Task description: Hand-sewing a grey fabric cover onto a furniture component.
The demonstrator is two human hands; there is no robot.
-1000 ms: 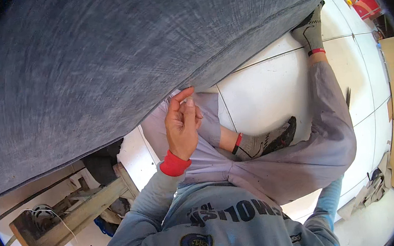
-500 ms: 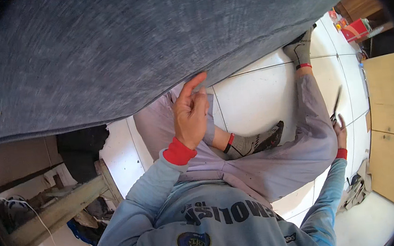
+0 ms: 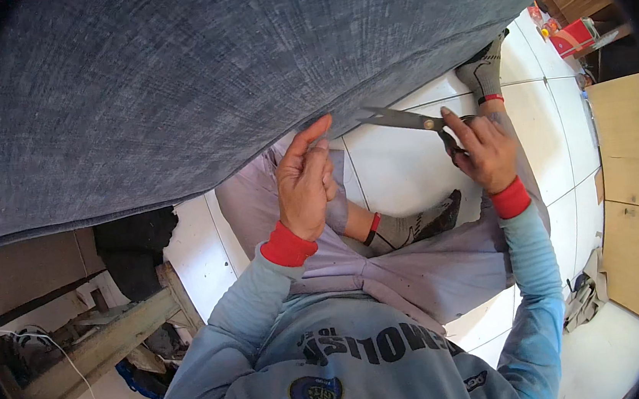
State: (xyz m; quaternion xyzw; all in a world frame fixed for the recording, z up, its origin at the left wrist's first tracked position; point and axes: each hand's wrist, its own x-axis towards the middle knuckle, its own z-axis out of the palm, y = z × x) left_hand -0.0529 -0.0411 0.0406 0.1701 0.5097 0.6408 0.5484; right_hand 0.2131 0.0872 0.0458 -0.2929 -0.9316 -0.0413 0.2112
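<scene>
A large dark blue-grey upholstered piece [image 3: 231, 77] fills the top of the view, its seamed lower edge slanting up to the right. My left hand [image 3: 304, 185] is raised at that edge, with its index finger stretched along the seam and the thumb close below. The other fingers are curled in; anything they hold is too fine or too hidden to make out. In my right hand [image 3: 490, 151] is a pair of dark scissors [image 3: 404, 118], fingers round the handles. Their blades point left toward the seam and my left fingertips, slightly parted at the tips and not touching the fabric.
My crossed legs [image 3: 435, 281] rest on white floor tiles [image 3: 393, 162] under the upholstery. At left stand a wooden frame [image 3: 110, 346] and dark cloth [image 3: 135, 244], with a white cord nearby. A pale cabinet [image 3: 630, 169] and a red box [image 3: 573, 38] are at right.
My right hand has come up from the floor beside my right knee, bringing the scissors left to the upholstery's edge. The left hand has hardly moved.
</scene>
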